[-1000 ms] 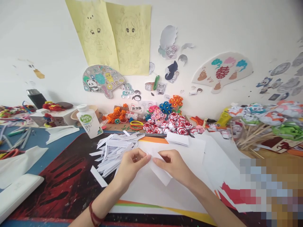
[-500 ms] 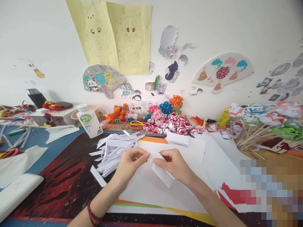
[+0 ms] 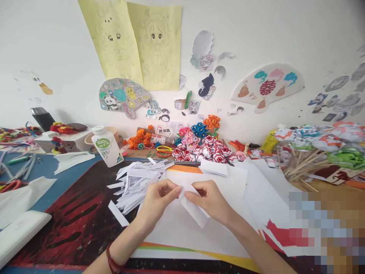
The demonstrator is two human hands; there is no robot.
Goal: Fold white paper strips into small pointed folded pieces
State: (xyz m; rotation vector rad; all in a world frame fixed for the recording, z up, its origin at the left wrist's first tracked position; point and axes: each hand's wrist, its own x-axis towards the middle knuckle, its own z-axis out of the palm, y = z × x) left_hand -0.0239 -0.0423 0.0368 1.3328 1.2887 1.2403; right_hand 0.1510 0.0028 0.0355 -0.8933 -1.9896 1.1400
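Between my hands is a small piece of white paper, partly folded, its loose end slanting down toward the right. My left hand pinches its upper left edge between thumb and fingers. On the other side my right hand grips it, thumb across the near face and fingers curled behind. Below lies a large white sheet on top of orange, green and yellow sheets. A heap of folded white paper strips rests just left of my left hand. Behind my hands sits a small stack of folded white paper.
A white bottle stands at the back left, near a white case. Red and white paper flowers line the back by the wall. Paper flowers on wooden sticks lean at the right, beside white sheets and red scraps.
Both hands stay in almost the same place on the white paper. The thumbs have shifted only very slightly, and the view has drifted a little.
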